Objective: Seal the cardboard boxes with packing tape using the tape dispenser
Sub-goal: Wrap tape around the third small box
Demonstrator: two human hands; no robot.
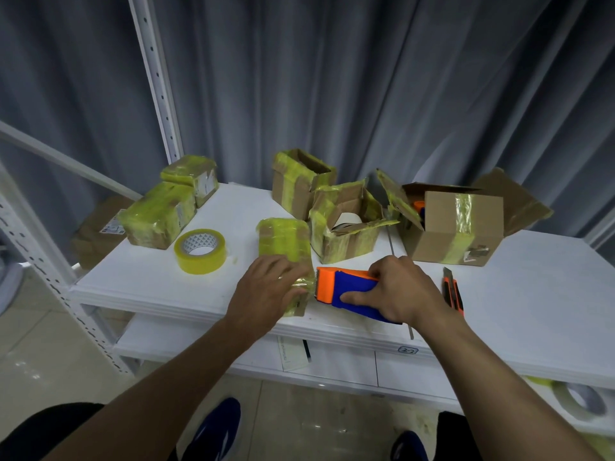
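Orange-and-blue plastic tape dispenser [346,287] against small yellow-taped cardboard box [284,241]

Right hand [402,291]: curled around the tape dispenser, orange end touching the box's near right side. Left hand [266,291]: fingers flat, pressing the box top at the front edge of the white shelf board [149,277]. Left: loose roll of yellow packing tape [200,249]. Right: orange utility knife [452,289]. Behind: large open cardboard box [452,224].
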